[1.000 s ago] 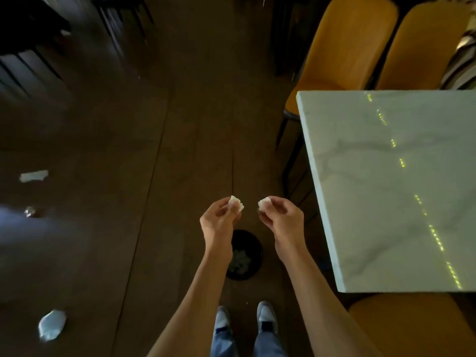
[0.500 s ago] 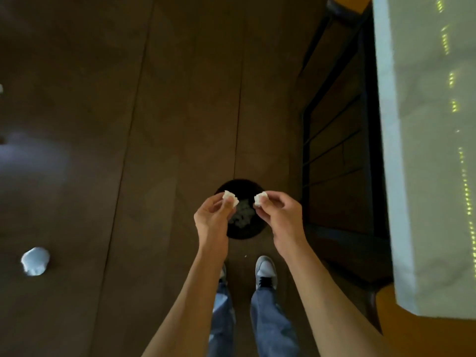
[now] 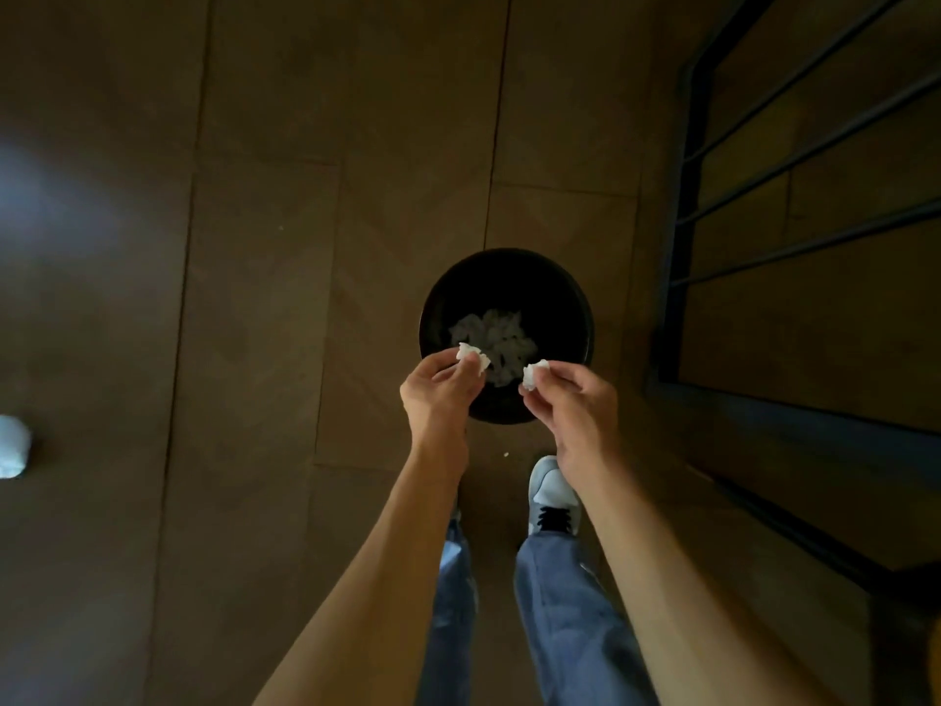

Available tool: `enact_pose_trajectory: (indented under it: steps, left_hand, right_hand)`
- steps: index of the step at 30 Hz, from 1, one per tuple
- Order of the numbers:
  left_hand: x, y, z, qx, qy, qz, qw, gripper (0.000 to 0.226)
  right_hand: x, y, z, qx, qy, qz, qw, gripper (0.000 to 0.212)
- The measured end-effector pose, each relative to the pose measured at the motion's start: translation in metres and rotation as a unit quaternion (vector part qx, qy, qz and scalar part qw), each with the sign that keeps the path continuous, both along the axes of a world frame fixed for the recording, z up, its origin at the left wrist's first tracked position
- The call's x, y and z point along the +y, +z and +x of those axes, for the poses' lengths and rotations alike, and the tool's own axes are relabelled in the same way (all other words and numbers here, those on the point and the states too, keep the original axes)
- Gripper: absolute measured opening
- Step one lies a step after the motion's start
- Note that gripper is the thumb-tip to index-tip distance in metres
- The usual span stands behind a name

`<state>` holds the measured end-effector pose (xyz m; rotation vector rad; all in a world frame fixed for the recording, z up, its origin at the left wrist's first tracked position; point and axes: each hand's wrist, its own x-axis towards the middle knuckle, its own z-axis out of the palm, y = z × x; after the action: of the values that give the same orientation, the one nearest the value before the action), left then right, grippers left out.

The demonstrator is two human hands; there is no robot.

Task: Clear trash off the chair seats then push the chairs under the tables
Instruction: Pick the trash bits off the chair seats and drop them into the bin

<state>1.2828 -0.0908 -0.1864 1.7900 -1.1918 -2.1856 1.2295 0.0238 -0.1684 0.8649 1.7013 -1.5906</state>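
A round black trash bin stands on the dark wooden floor just ahead of my feet, with several crumpled white papers inside. My left hand pinches a small crumpled white paper ball over the bin's near rim. My right hand pinches a second white paper ball beside it, also above the bin. No chair seat shows in this view.
A black metal table frame with bars runs along the right side. A pale crumpled wad lies on the floor at the far left edge. Bare floor spreads to the left and ahead of the bin.
The view has tilted down: the marble tabletop and orange chairs have left the frame. The bin now sits larger and directly under both hands, which still hold the paper balls.
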Motion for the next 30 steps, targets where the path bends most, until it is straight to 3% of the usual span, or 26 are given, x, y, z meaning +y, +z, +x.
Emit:
enact_pose_trajectory:
  steps: [5, 15, 22, 26, 30]
  left_hand:
    - [-0.002, -0.03, -0.008, 0.002, -0.013, 0.001, 1.0, 0.02]
    - [-0.007, -0.028, -0.016, -0.034, -0.003, -0.005, 0.999, 0.022]
    - [-0.023, 0.03, -0.02, -0.025, -0.037, -0.03, 0.999, 0.016]
    - [-0.033, 0.076, -0.025, -0.018, -0.143, -0.112, 0.983, 0.048]
    - [-0.042, 0.136, -0.034, 0.004, -0.227, -0.21, 0.951, 0.053]
  right_hand:
    - [-0.003, -0.032, -0.009, -0.006, -0.004, 0.008, 1.0, 0.007]
    - [-0.007, -0.044, -0.017, -0.063, -0.058, -0.017, 0.996, 0.028]
    - [-0.016, 0.01, -0.023, -0.021, -0.002, 0.01, 1.0, 0.033]
    - [-0.026, 0.061, -0.03, 0.061, 0.084, 0.041, 0.994, 0.038]
    - [-0.035, 0.122, -0.041, 0.149, 0.166, 0.073, 0.972, 0.05]
